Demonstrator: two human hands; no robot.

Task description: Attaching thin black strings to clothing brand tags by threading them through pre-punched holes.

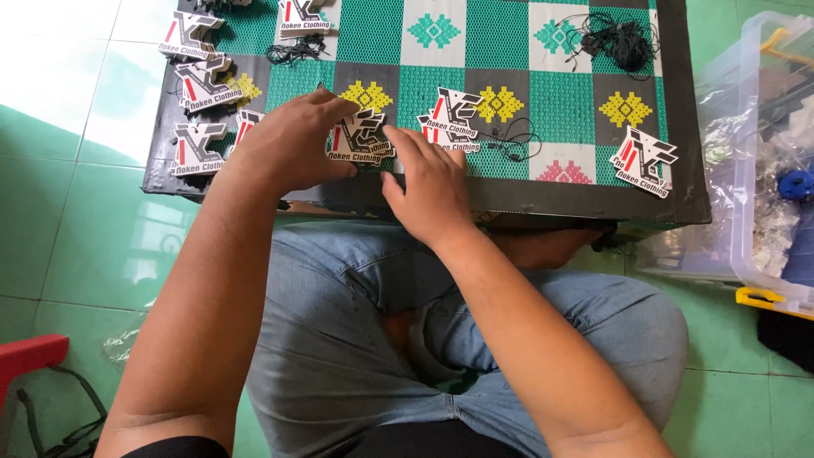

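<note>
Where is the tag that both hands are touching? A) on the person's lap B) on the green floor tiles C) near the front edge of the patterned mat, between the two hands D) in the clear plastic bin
C: the left hand and right hand both rest their fingers on a shaped black, white and red tag lying on the green patterned mat near its front edge.
</note>
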